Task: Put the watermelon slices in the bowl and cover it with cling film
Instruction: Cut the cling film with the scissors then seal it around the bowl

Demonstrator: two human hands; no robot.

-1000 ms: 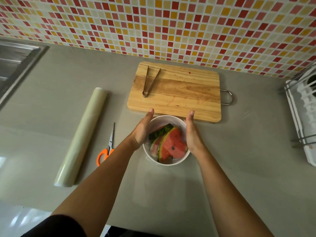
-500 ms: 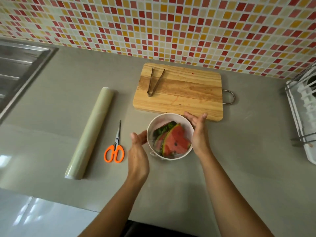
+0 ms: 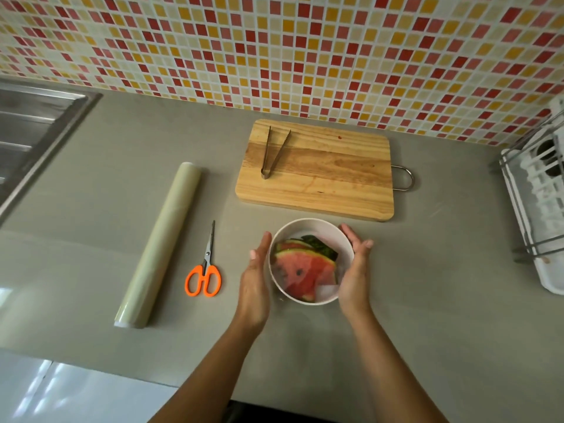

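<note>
A white bowl [image 3: 317, 225] stands on the grey counter just in front of the cutting board. Watermelon slices [image 3: 305, 271] lie inside it, and a clear film with a glossy sheen stretches over the top. My left hand [image 3: 255, 279] lies flat against the bowl's left side, fingers straight and together. My right hand [image 3: 355, 271] presses against the bowl's right side, fingers pointing away from me. The cling film roll [image 3: 160, 244] lies on the counter to the left, apart from both hands.
Orange-handled scissors [image 3: 204, 268] lie between the roll and the bowl. Metal tongs [image 3: 272, 155] rest on the wooden cutting board [image 3: 329, 175] behind the bowl. A sink [image 3: 27, 132] is at far left, a white dish rack [image 3: 537, 206] at far right.
The bowl and the slices in it have turned. My left hand came back up against the bowl's left side, and my right hand slid along its right side.
</note>
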